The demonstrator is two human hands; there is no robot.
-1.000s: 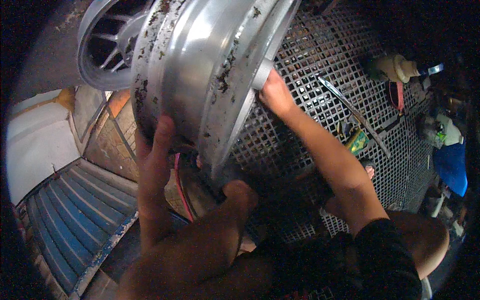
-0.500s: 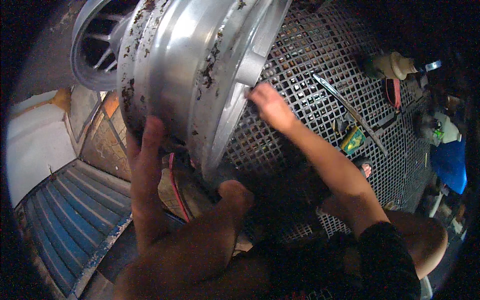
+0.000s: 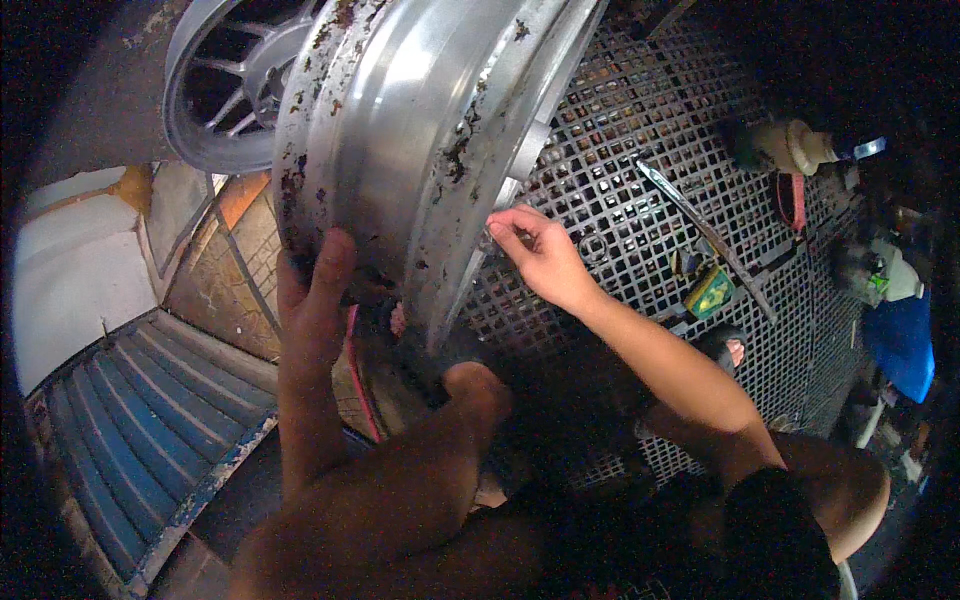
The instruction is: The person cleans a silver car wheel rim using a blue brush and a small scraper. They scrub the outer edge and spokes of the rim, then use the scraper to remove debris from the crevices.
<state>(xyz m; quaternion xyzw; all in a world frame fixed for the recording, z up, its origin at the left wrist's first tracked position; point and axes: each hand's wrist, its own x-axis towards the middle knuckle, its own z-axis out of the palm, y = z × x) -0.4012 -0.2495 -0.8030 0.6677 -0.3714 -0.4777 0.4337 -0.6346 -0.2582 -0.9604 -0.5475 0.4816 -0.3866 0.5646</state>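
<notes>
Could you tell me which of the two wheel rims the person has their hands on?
The near, large rim, its barrel flecked with rust: the left hand grips its lower edge and the right hand touches its rim. The spoked rim behind it stands untouched.

The right hand (image 3: 540, 255), which a second ago gripped the near edge of the silver wheel rim (image 3: 420, 150), came off it and hung just beside that edge with fingers loosely curled. The left hand (image 3: 312, 300) slid a little along the rusty lip. The rim itself shifted leftward and upward in view.
</notes>
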